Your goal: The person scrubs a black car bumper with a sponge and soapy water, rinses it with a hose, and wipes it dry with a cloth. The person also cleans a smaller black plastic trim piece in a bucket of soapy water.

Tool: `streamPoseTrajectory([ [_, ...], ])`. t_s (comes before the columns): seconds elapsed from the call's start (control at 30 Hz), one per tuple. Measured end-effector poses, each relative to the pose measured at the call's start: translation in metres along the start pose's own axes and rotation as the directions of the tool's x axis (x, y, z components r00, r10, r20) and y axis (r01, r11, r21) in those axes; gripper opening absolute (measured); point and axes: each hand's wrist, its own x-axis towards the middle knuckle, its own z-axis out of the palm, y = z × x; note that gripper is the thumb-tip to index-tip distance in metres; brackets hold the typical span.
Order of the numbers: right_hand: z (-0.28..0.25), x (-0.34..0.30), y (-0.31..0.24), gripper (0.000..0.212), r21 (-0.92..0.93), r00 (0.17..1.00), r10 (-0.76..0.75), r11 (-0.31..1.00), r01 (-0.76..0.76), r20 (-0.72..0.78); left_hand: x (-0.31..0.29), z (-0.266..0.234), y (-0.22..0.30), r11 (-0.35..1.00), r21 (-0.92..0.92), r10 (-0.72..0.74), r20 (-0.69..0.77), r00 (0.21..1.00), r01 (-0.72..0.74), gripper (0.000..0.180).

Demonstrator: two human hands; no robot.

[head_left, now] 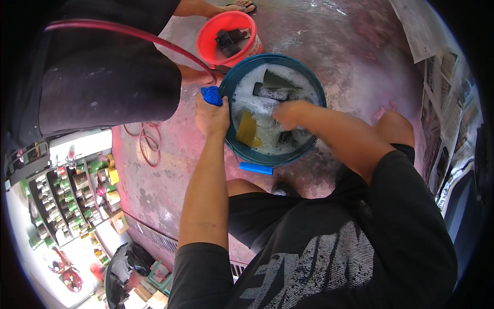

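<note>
A round teal tub (320,88) of foamy water stands on the floor before me. At its left rim my left hand (211,114) is closed around a crumpled blue cloth (211,96). My right hand (291,114) reaches over the right side into the suds; its fingers are smeared by motion and partly hidden by foam. Near it in the foam lie a dark green piece (278,80), flat and stiff-looking, and a dark block-like thing (265,91). A yellow, roughly rectangular piece (246,128) floats at the tub's left side. Another dark thing (285,137) shows below my right hand.
Beyond the tub stands a red bucket (205,43) holding several black blocks (229,41). Another person in dark shorts (110,85) is close on the left, with a red hose (128,35) crossing. A blue bar (256,168) lies by the tub. Newspaper-covered panels (446,103) rise at right.
</note>
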Motion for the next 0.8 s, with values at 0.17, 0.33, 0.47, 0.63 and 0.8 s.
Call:
streamPoseTrajectory([
  [0.17,-0.09,-0.073,0.004,0.055,0.851,0.994,-0.087,0.525,-0.015,0.071,-0.003,-0.008,-0.006,0.997,0.002,-0.077,0.045,0.996,0.077,0.065],
  [0.33,-0.087,-0.09,0.023,0.055,0.994,0.966,-0.241,0.034,0.105,-0.094,-0.003,0.0,-0.01,1.0,-0.008,-0.007,-0.01,1.0,0.007,0.068],
  [0.47,-0.086,-0.095,0.026,0.057,0.985,0.937,-0.308,-0.104,0.137,-0.163,-0.004,-0.001,-0.008,1.0,0.001,-0.013,-0.017,1.0,0.013,0.07],
  [0.63,-0.084,-0.096,0.027,0.058,0.978,0.938,-0.296,-0.155,0.139,-0.18,-0.003,0.004,-0.016,1.0,-0.002,-0.014,-0.036,0.999,0.014,0.072],
  [0.8,-0.084,-0.094,0.029,0.051,0.963,0.931,-0.268,-0.176,0.204,-0.246,-0.003,0.005,-0.016,1.0,0.0,-0.011,-0.045,0.999,0.011,0.069],
])
